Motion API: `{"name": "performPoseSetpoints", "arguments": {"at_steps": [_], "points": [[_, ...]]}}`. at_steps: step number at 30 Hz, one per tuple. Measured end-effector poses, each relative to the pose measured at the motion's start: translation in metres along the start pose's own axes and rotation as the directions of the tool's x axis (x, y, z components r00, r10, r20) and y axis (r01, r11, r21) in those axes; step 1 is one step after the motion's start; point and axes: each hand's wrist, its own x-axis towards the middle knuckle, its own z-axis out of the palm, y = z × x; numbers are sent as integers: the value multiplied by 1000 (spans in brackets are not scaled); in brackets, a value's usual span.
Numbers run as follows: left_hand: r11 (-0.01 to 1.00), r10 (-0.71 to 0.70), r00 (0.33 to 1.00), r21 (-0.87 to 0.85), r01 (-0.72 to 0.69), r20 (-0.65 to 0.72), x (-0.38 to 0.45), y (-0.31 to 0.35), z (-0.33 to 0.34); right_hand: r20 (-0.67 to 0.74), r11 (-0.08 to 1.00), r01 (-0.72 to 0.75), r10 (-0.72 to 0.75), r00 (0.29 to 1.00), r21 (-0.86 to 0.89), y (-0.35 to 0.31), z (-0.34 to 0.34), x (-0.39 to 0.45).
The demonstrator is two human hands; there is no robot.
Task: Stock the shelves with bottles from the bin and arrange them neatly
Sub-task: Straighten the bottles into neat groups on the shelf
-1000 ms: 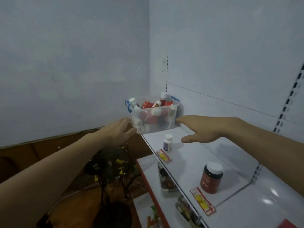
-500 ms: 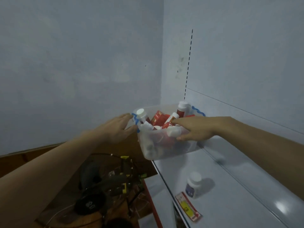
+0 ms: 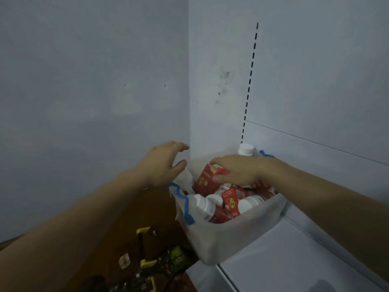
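A clear plastic bin [image 3: 227, 239] with blue handles sits at the left end of the white top shelf [image 3: 284, 260], partly overhanging its edge. It holds several white-capped bottles [image 3: 205, 204] and red cartons. My right hand [image 3: 237, 171] reaches into the bin and grips a red carton [image 3: 207, 180] between fingers and thumb. My left hand [image 3: 163, 163] hovers just left of the bin's far rim, fingers spread and loosely curved, holding nothing. One white bottle cap [image 3: 245, 149] sticks up behind my right hand.
A pale wall corner stands behind the bin, and a slotted upright [image 3: 249, 85] runs up the shelf's back panel. Below left lies a brown floor with dark clutter and yellow parts [image 3: 145, 247].
My view has moved closer to the bin. My left hand let go of the bin's left side and lifted. My right hand moved deeper into the bin and took hold of a red carton.
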Motion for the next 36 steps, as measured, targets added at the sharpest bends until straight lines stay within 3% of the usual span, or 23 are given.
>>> {"name": "performPoseSetpoints", "arguments": {"at_steps": [3,6,8,10,12,15,17,19,24,26,29,31,33,34,36], "points": [[994,-18,999,-106,13,-46,10,-15,19,-141,977,51,-22,990,206,-12,7,21],[951,-114,991,-296,88,-72,10,-30,40,-179,939,129,-73,981,320,-31,22,38],[858,-156,987,-499,121,-29,5,-36,57,-221,926,170,-98,970,337,-39,34,48],[695,-166,985,-704,145,39,-4,-39,73,-246,903,202,-111,963,380,-43,41,55],[575,-208,976,-799,176,65,-6,-42,84,-267,892,226,-125,956,392,-44,43,57],[637,-242,969,-760,127,-40,0,-36,79,-373,898,257,-116,921,357,-35,44,58],[707,-222,965,-705,59,-142,6,-28,67,-464,864,237,-4,886,445,-24,43,56],[710,-193,964,-705,9,-182,16,-20,54,-552,774,243,160,818,585,-13,40,52],[687,2,1000,-726,16,24,36,11,54,-566,510,344,382,730,789,-3,31,42],[757,21,999,-652,-35,-29,39,14,64,-576,483,368,407,709,795,-3,29,39],[746,-6,998,-665,-36,-60,39,8,68,-587,481,375,437,682,793,3,19,35],[738,-16,999,-675,-21,-49,38,4,70,-609,599,256,514,604,759,21,9,35],[732,-29,998,-681,-13,-50,36,4,71,-705,835,-105,518,485,541,52,0,36],[725,-36,998,-688,-13,-58,34,5,71,-718,864,-301,503,482,403,67,-1,37],[734,-40,997,-679,-13,-62,34,7,72,-622,812,-515,558,550,274,85,5,41]]}}
